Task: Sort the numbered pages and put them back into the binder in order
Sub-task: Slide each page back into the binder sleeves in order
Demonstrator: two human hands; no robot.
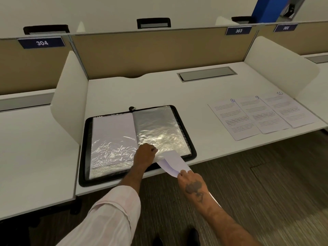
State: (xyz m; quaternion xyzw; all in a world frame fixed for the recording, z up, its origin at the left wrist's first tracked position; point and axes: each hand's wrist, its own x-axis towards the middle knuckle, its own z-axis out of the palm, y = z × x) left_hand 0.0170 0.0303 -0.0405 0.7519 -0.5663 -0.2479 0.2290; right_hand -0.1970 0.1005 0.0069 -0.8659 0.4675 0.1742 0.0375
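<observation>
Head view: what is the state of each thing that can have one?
binder: open, flat on desk.
left sleeve: filled with a sheet.
right sleeve: empty, lower edge held by left hand.
loose page: bent, pinched by right hand.
page 8, page 9, page 10: face up, side by side, outside binder.
desk hatch: closed.

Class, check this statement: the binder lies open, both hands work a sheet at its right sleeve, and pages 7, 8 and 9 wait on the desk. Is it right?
No. The head view shows the pages on the desk marked 8, 9 and 10; the rest holds.
</observation>
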